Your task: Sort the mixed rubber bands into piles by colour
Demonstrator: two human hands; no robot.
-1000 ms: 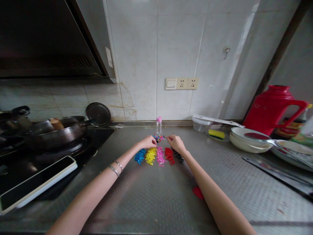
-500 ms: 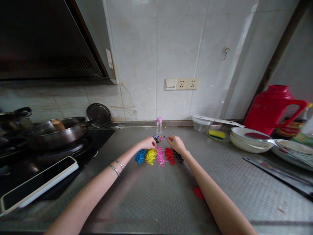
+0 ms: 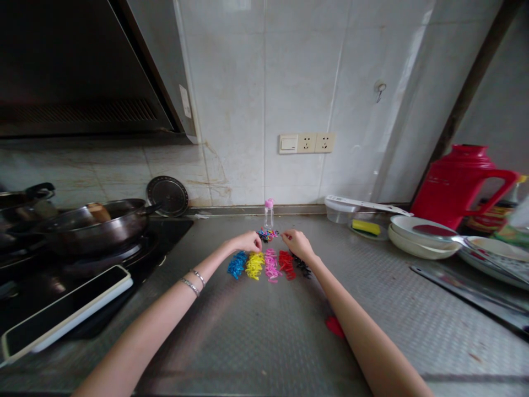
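Observation:
My left hand [image 3: 248,241] is closed in a pinch just above the far end of a yellow heap of small rubber-band-like pieces [image 3: 255,266]. Whatever its fingertips hold is too small to tell. My right hand [image 3: 298,243] has its fingers pressed together beside a mixed multicoloured heap [image 3: 268,235], its contents hidden. Its wrist lies over part of a black heap [image 3: 303,267]. In the same row lie a blue heap [image 3: 237,265], a pink heap [image 3: 271,266] and a red heap [image 3: 286,265]. Behind the mixed heap stands a clear bottle with a pink cap [image 3: 269,214].
At left are a phone [image 3: 66,311] and a pan [image 3: 95,229] on the stove. To the right sit a clear tub [image 3: 341,211], a yellow sponge [image 3: 366,226], stacked bowls [image 3: 424,242], a knife [image 3: 463,295] and a red thermos [image 3: 458,184]. A red piece [image 3: 334,326] lies beside my right forearm.
My left hand has shifted slightly left and down, toward the yellow heap. My right hand stays almost where it was, beside the mixed heap.

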